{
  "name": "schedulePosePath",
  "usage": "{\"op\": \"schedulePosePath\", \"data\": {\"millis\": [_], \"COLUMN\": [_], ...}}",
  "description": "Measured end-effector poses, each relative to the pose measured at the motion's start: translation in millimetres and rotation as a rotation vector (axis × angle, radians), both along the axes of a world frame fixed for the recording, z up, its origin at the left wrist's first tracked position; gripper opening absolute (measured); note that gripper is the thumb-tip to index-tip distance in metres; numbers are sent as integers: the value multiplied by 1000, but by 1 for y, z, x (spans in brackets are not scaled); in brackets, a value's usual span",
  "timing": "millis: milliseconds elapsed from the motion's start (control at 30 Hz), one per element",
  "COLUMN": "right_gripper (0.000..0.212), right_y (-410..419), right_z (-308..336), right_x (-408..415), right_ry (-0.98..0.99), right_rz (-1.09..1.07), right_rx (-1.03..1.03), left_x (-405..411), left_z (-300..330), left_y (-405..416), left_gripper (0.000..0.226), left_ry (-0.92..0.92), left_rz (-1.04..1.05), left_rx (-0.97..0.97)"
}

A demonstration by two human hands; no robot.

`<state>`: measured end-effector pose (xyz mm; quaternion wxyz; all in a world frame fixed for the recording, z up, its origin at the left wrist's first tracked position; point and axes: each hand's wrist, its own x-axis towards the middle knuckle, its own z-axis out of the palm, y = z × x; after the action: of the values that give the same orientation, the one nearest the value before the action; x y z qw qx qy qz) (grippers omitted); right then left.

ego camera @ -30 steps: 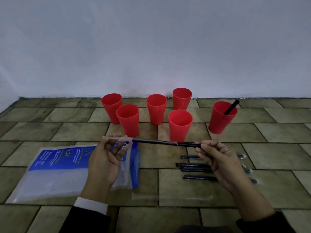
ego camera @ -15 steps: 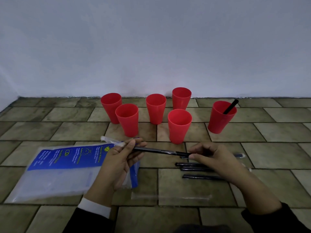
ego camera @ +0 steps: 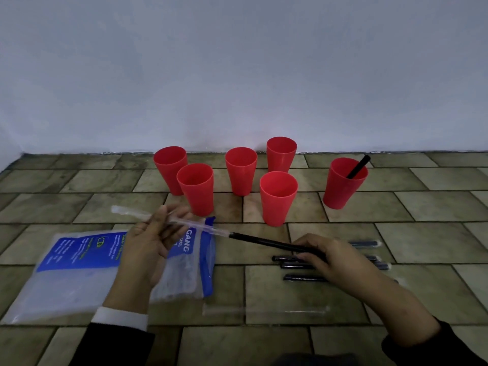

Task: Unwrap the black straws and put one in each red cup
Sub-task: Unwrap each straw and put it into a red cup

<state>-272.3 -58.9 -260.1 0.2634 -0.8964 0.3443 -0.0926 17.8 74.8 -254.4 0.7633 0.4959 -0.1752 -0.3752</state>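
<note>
Straw (ego camera: 266, 242), black, half out of its clear wrapper (ego camera: 169, 220), spans the floor (ego camera: 422, 207) between hands: left hand (ego camera: 148, 249) pinches the wrapper over the blue-and-clear bag (ego camera: 74, 262), right hand (ego camera: 335, 260) grips the bare end above the wrapped straws (ego camera: 298, 278). Risk: wrapper may slip or snag, and a jerk could tip the near cup (ego camera: 277, 198). Open floor lies right of the far-right cup (ego camera: 344, 183), which already holds a straw; five are empty.

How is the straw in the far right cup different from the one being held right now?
The straw in the cup is bare and leans on the rim of the far right cup. The held straw lies nearly level, half inside its clear wrapper, between the left hand and right hand. Both are black.
</note>
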Motion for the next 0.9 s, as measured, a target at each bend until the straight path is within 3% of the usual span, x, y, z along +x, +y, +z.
{"op": "schedulePosePath", "data": {"millis": [133,267,400,600,800,900], "right_gripper": [14,14,13,13,18,28], "right_y": [-6,-1,-12,-42,-60,-61], "right_z": [-4,3,40,56,37,41], "right_x": [-19,-16,10,51,71,67], "right_ry": [-144,-620,-840,-832,-457,-453], "right_rz": [-148,-307,-249,-313,-168,-170], "right_rx": [45,295,156,-9,-69,-38], "left_x": [15,-8,-38,-58,-74,-79], "left_z": [-9,-23,-23,-16,-18,-18], "left_y": [18,31,25,21,28,29], "left_gripper": [29,30,33,34,29,27], "left_ry": [34,78,54,44,-9,-17], "left_rz": [131,77,-23,-76,-134,-163], "left_rx": [24,126,123,120,226,237]}}
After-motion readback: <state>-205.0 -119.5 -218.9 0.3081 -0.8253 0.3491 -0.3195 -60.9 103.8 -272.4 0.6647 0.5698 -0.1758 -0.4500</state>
